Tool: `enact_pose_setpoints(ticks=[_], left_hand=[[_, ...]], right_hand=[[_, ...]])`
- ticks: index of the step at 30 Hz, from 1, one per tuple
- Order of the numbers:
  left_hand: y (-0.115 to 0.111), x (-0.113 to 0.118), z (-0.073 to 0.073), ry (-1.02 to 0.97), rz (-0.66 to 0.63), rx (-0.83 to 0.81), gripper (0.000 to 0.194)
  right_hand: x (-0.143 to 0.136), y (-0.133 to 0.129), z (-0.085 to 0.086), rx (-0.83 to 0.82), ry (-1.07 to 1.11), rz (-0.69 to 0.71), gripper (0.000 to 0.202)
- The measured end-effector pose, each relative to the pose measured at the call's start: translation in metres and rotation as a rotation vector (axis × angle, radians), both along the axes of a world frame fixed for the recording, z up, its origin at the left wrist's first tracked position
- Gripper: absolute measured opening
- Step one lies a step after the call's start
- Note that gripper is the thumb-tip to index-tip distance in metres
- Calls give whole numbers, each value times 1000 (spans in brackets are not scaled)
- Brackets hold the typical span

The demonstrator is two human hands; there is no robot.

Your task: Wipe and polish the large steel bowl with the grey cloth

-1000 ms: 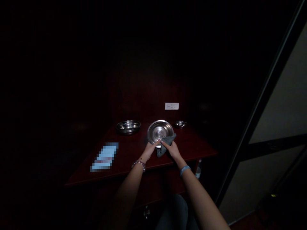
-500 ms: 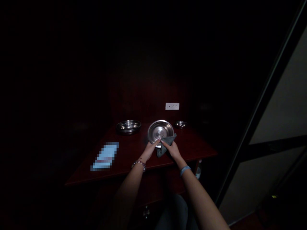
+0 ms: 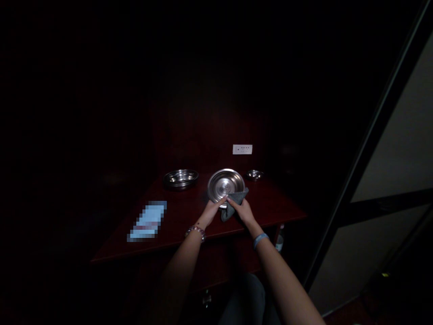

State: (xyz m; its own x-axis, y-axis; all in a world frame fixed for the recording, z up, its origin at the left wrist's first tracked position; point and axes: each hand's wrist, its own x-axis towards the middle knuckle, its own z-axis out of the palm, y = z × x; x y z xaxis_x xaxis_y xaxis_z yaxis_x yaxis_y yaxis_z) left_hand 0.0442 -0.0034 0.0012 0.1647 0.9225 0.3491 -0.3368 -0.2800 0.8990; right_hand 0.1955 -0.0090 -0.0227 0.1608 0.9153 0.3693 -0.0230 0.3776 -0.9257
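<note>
A shiny metal bowl [image 3: 226, 183] is tilted toward me above the dark red table. My left hand [image 3: 211, 211] grips its near rim, thumb on the inside and the other fingers hidden beneath. My right hand [image 3: 244, 209] is closed on a grey-green cloth [image 3: 230, 211], pressing it against the bowl's near right rim. Both thumbs nearly meet at the bowl's lower edge. Behind and to the left stand stacked metal bowls [image 3: 181, 178]. A smaller metal bowl [image 3: 255, 175] sits behind on the right.
The dark red table [image 3: 189, 212] carries a pixelated light-blue item [image 3: 148, 222] at its left. A white socket panel [image 3: 242, 149] is on the back wall. Below the table's right edge stands a bottle [image 3: 280, 239]. A framed panel [image 3: 392, 167] slants along the right.
Both hands keep nearly the same hold on the bowl and cloth. The whole view has shifted very slightly.
</note>
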Motion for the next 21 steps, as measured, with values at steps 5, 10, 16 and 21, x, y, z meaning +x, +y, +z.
enact_pose_setpoints(ticks=[5, 10, 16, 21], left_hand=[[-2, 0, 2, 3, 9, -12, 68], [-5, 1, 5, -6, -1, -14, 68], [-5, 1, 4, -6, -6, -10, 67], [-3, 1, 3, 4, -5, 1, 66]], right_hand=[[0, 1, -1, 6, -10, 5, 55], [0, 2, -2, 4, 5, 19, 56], [0, 2, -2, 13, 7, 15, 56], [0, 1, -1, 5, 5, 10, 57]])
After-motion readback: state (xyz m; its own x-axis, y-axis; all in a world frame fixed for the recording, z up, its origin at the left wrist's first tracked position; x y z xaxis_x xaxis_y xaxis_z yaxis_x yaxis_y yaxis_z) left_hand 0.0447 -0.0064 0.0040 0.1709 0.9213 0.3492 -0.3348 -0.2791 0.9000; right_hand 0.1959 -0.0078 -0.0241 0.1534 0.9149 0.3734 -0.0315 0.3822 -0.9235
